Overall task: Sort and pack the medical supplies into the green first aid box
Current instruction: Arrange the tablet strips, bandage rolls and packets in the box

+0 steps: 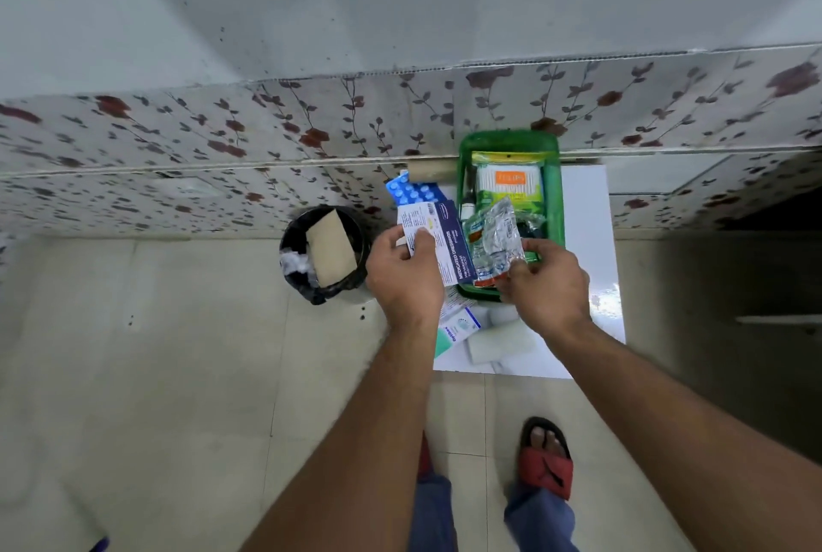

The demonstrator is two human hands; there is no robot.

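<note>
The green first aid box (pixel 555 196) stands open on a small white table (pixel 587 204), holding a cotton swab pack (pixel 509 184) and a small dark bottle (pixel 467 207). My left hand (pixel 402 273) grips a white and dark blue medicated dressings box (pixel 438 236) just left of the green box. My right hand (pixel 545 280) pinches a crinkled clear plastic packet (pixel 493 240) over the box's near end. A blue pill blister strip (pixel 411 191) lies behind the dressings box. A white and green carton (pixel 458 327) and white gauze pads (pixel 498 344) lie on the table under my hands.
A black waste bin (pixel 324 253) with a brown cardboard piece in it stands on the floor left of the table. A floral tiled wall (pixel 222 142) runs behind. My feet, one in a red sandal (pixel 547 460), are on the tiled floor below.
</note>
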